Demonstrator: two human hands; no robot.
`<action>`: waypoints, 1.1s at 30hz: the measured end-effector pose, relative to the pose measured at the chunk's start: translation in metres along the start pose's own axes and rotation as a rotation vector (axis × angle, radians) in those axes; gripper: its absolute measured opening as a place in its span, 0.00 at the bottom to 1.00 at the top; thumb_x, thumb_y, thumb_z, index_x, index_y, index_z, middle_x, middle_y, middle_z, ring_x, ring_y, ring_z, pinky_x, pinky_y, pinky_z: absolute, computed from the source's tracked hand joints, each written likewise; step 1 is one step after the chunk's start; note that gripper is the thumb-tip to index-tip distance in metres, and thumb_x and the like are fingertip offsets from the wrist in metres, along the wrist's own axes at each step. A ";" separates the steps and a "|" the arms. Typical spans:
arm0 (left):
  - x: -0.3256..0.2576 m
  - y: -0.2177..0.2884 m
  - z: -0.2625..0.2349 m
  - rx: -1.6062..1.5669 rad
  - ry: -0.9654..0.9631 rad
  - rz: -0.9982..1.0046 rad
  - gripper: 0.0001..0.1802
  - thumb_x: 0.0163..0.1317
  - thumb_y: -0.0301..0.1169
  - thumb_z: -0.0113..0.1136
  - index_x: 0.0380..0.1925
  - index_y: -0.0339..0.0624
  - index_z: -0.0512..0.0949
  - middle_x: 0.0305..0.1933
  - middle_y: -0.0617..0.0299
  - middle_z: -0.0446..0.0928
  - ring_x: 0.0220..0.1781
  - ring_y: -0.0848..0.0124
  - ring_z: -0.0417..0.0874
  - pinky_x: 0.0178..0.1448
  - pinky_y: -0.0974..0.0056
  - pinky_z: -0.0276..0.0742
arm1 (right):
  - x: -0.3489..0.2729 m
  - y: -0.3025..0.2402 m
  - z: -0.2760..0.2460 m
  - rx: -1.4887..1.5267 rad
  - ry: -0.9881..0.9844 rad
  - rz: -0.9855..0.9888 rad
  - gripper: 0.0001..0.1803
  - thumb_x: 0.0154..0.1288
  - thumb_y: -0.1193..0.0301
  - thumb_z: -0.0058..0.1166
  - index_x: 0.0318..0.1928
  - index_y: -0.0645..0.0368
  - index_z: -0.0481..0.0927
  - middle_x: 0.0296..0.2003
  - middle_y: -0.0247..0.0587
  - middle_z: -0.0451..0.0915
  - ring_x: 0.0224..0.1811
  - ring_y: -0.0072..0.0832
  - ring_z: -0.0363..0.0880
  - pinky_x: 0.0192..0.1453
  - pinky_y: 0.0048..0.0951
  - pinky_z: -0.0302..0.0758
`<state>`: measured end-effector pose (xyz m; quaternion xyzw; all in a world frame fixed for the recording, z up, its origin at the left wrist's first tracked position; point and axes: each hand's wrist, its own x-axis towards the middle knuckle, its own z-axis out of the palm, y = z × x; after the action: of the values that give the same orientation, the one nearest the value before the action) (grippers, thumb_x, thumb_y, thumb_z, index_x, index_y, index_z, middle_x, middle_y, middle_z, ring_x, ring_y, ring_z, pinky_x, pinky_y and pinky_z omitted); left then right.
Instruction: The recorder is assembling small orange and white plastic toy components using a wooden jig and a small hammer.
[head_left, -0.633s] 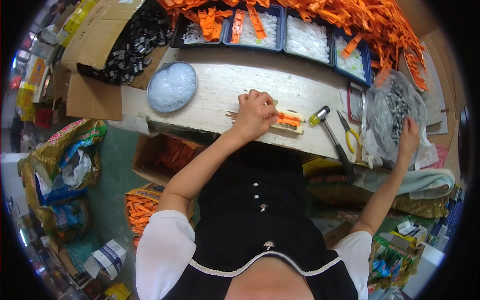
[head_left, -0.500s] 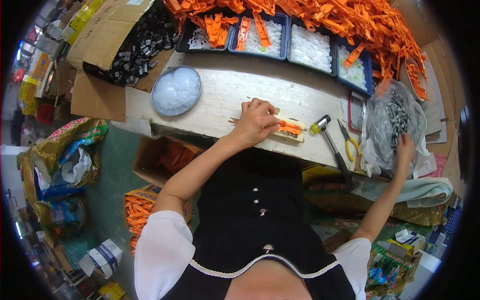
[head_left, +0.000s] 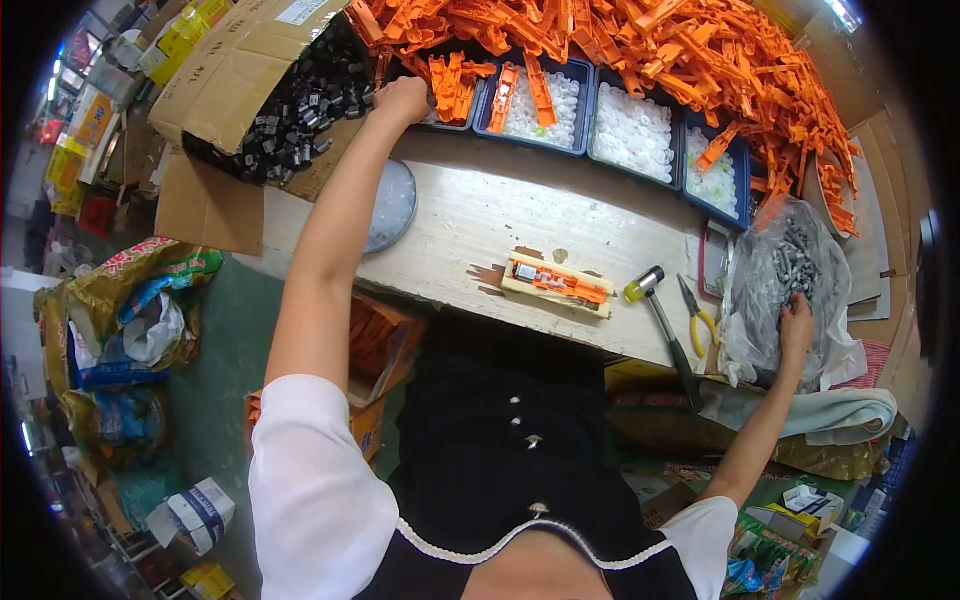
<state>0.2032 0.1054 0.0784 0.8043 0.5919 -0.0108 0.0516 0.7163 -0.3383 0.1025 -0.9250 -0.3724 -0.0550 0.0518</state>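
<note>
My left hand [head_left: 403, 98] is at the leftmost blue tray [head_left: 447, 126], its fingers curled and their tips hidden. That tray holds orange plastic housings [head_left: 455, 82]. My right hand [head_left: 797, 328] reaches into a clear plastic bag [head_left: 745, 300] of small grey metal parts [head_left: 796, 256]. Its fingers are drawn together at the parts, and what they grip is too small to make out. On the bench in front of me lies a cream-coloured fixture [head_left: 522, 286]. An orange housing [head_left: 572, 284] with a metal piece [head_left: 524, 271] at its left end sits in it.
A hammer [head_left: 672, 335] and yellow-handled pliers [head_left: 703, 322] lie right of the fixture. My left forearm partly covers a round dish [head_left: 396, 205] of clear pieces. White parts [head_left: 632, 133] fill other trays below an orange heap [head_left: 690, 60]. A cardboard box [head_left: 215, 85] holds black-and-silver parts.
My left hand has left the fixture and moved far left to the leftmost tray, uncovering the orange housing and metal piece. My right hand stays at the bag. The view has shifted slightly.
</note>
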 end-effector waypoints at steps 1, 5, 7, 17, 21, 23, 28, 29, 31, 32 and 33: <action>0.004 0.000 0.002 -0.004 0.002 -0.001 0.15 0.50 0.27 0.51 0.39 0.37 0.77 0.46 0.45 0.75 0.49 0.51 0.76 0.50 0.52 0.72 | 0.003 0.006 0.005 -0.002 0.003 -0.002 0.15 0.55 0.71 0.51 0.44 0.59 0.72 0.37 0.51 0.78 0.41 0.44 0.76 0.42 0.38 0.70; 0.013 -0.004 0.003 -0.044 0.014 0.060 0.15 0.50 0.26 0.51 0.39 0.39 0.78 0.44 0.47 0.76 0.47 0.51 0.77 0.49 0.53 0.73 | 0.000 0.026 0.013 0.270 0.142 -0.069 0.08 0.55 0.71 0.52 0.34 0.61 0.73 0.25 0.41 0.76 0.27 0.32 0.74 0.33 0.30 0.69; 0.015 -0.021 0.003 -0.069 0.039 0.084 0.15 0.49 0.26 0.52 0.39 0.40 0.78 0.42 0.48 0.78 0.45 0.51 0.79 0.48 0.54 0.74 | -0.005 0.019 0.008 0.341 0.150 -0.053 0.07 0.55 0.71 0.52 0.33 0.60 0.74 0.22 0.38 0.75 0.23 0.27 0.71 0.30 0.27 0.68; -0.022 -0.029 -0.017 -1.129 0.034 0.009 0.13 0.46 0.15 0.58 0.35 0.34 0.79 0.24 0.61 0.77 0.25 0.75 0.78 0.21 0.72 0.73 | 0.013 0.041 0.013 0.221 -0.021 0.009 0.15 0.56 0.63 0.54 0.28 0.65 0.73 0.21 0.46 0.74 0.23 0.37 0.71 0.31 0.34 0.67; -0.029 -0.032 -0.020 -1.189 0.056 0.098 0.13 0.45 0.15 0.59 0.35 0.33 0.79 0.24 0.64 0.75 0.25 0.74 0.78 0.22 0.72 0.74 | 0.015 0.030 0.008 -0.025 0.113 -0.111 0.17 0.56 0.61 0.53 0.25 0.65 0.71 0.14 0.45 0.69 0.20 0.44 0.69 0.30 0.40 0.67; -0.033 -0.034 -0.020 -1.162 0.084 0.104 0.13 0.45 0.15 0.58 0.34 0.33 0.79 0.24 0.64 0.74 0.26 0.74 0.78 0.23 0.72 0.74 | 0.009 0.005 -0.008 -0.047 0.084 -0.063 0.16 0.55 0.62 0.54 0.26 0.65 0.72 0.18 0.46 0.71 0.24 0.47 0.70 0.33 0.42 0.67; -0.045 -0.017 -0.027 -1.266 0.047 0.033 0.15 0.50 0.18 0.53 0.41 0.31 0.74 0.29 0.60 0.76 0.24 0.75 0.76 0.24 0.74 0.72 | 0.003 0.012 -0.013 -0.167 0.110 -0.101 0.11 0.51 0.68 0.56 0.31 0.63 0.74 0.30 0.48 0.74 0.35 0.47 0.73 0.39 0.42 0.68; -0.046 -0.016 -0.029 -1.267 0.048 0.034 0.15 0.50 0.18 0.53 0.41 0.31 0.74 0.29 0.60 0.76 0.24 0.75 0.76 0.24 0.74 0.72 | 0.002 0.012 -0.010 -0.118 0.120 -0.141 0.11 0.51 0.70 0.56 0.34 0.62 0.74 0.33 0.49 0.74 0.37 0.46 0.73 0.41 0.41 0.68; -0.048 -0.015 -0.031 -1.052 0.022 0.115 0.17 0.51 0.18 0.52 0.44 0.31 0.71 0.28 0.60 0.75 0.22 0.77 0.76 0.22 0.75 0.70 | 0.001 0.013 -0.008 -0.071 0.128 -0.182 0.11 0.50 0.72 0.56 0.36 0.61 0.74 0.36 0.49 0.73 0.40 0.45 0.72 0.42 0.40 0.68; -0.052 -0.010 -0.033 -1.052 0.021 0.114 0.17 0.51 0.18 0.52 0.44 0.31 0.71 0.28 0.60 0.75 0.22 0.77 0.76 0.22 0.75 0.70 | 0.002 0.015 -0.007 -0.065 0.103 -0.190 0.12 0.51 0.73 0.55 0.37 0.61 0.74 0.36 0.49 0.73 0.39 0.44 0.72 0.42 0.39 0.68; -0.059 -0.001 -0.035 -1.024 0.059 0.147 0.17 0.49 0.17 0.54 0.43 0.32 0.72 0.25 0.61 0.75 0.22 0.77 0.76 0.22 0.74 0.71 | 0.002 0.018 -0.006 -0.060 0.076 -0.195 0.12 0.51 0.73 0.55 0.39 0.61 0.74 0.36 0.48 0.73 0.39 0.43 0.73 0.43 0.38 0.69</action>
<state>0.1834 0.0527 0.1176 0.7153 0.4645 0.3067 0.4224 0.7300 -0.3504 0.1080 -0.8827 -0.4567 -0.1060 0.0324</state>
